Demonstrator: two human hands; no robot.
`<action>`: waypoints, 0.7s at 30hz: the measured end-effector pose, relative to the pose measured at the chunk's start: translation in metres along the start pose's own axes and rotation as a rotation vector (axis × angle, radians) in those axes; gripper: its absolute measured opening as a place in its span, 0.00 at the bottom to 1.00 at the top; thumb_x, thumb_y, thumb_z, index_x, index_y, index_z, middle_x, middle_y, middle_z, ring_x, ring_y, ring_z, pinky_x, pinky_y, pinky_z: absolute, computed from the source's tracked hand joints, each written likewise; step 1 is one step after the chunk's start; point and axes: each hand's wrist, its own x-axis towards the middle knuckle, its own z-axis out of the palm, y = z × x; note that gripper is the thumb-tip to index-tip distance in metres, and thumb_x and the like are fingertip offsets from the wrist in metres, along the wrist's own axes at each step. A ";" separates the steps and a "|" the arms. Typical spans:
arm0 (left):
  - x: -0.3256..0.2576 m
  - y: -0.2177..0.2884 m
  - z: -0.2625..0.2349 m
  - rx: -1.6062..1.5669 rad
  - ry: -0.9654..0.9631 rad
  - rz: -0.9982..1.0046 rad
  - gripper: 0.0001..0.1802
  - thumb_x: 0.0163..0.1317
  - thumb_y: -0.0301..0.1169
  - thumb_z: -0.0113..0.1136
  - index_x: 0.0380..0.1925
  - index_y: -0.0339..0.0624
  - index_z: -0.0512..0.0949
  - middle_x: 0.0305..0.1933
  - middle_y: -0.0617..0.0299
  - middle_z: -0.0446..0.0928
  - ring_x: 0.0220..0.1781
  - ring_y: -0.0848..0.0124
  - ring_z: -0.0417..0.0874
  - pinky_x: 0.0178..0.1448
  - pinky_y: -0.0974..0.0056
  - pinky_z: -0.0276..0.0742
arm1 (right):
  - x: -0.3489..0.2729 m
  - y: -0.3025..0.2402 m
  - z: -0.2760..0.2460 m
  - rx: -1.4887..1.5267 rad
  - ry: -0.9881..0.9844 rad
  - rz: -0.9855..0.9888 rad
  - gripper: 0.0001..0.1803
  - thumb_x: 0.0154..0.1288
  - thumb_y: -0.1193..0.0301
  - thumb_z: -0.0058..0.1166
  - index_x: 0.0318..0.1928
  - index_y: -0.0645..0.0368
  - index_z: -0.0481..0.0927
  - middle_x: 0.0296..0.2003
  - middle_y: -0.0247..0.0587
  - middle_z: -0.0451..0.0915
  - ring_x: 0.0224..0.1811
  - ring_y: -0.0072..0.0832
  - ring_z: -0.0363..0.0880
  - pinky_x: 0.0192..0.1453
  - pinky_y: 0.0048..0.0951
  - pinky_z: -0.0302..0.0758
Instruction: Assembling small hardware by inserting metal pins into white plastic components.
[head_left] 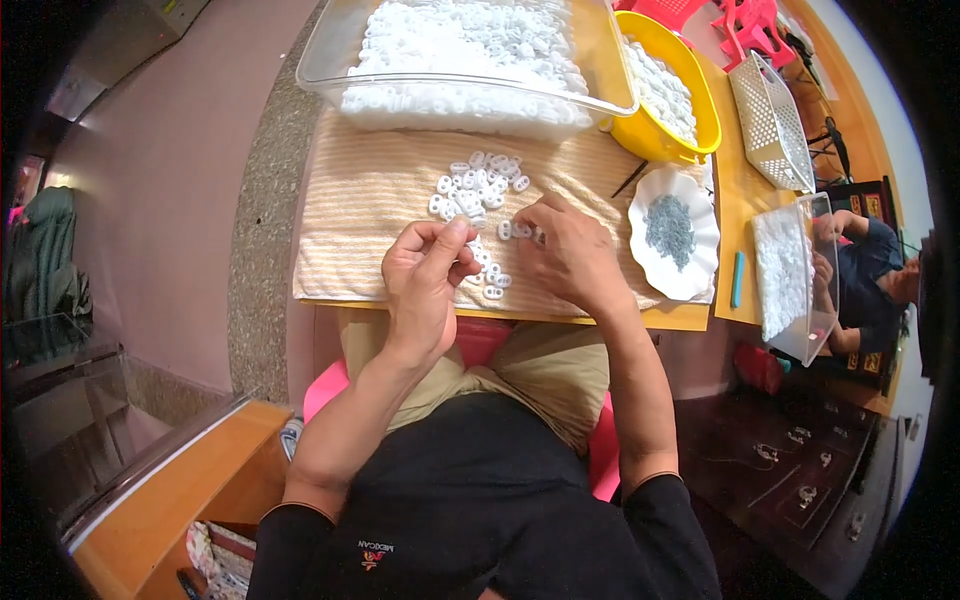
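My left hand has its grip pinched closed, thumb to finger — I can't make out whether anything sits between. My right hand curls over loose white pieces on the bench's striped cloth; whether that grip holds one is hidden. I'd judge the step as picking up a piece — next wants a light fingertip pinch. Farther out: a pile, then a filled tub.

Looks like a small home-style workshop to me: striped towel over the table mid-frame, big clear bin of little white pieces up top, pink plastic seats upper right, another person far right.
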 end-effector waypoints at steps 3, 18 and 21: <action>0.000 -0.001 -0.002 0.000 0.004 -0.003 0.08 0.61 0.30 0.64 0.30 0.42 0.74 0.32 0.60 0.78 0.27 0.79 0.76 0.34 0.73 0.77 | 0.001 -0.006 -0.008 -0.056 -0.075 -0.013 0.11 0.55 0.70 0.56 0.40 0.55 0.81 0.41 0.41 0.78 0.46 0.41 0.77 0.50 0.38 0.72; 0.001 0.003 0.000 0.003 0.036 0.007 0.07 0.61 0.29 0.63 0.31 0.41 0.74 0.32 0.60 0.78 0.27 0.79 0.75 0.34 0.73 0.75 | -0.007 -0.022 -0.008 -0.083 0.028 -0.099 0.14 0.54 0.67 0.61 0.42 0.54 0.81 0.39 0.40 0.78 0.44 0.40 0.77 0.46 0.37 0.73; 0.002 0.002 0.000 -0.004 0.030 -0.003 0.07 0.61 0.29 0.63 0.31 0.41 0.74 0.32 0.60 0.78 0.27 0.79 0.75 0.34 0.73 0.75 | -0.016 -0.024 -0.007 0.007 -0.115 -0.127 0.14 0.53 0.65 0.63 0.41 0.54 0.81 0.36 0.39 0.78 0.39 0.40 0.79 0.41 0.37 0.75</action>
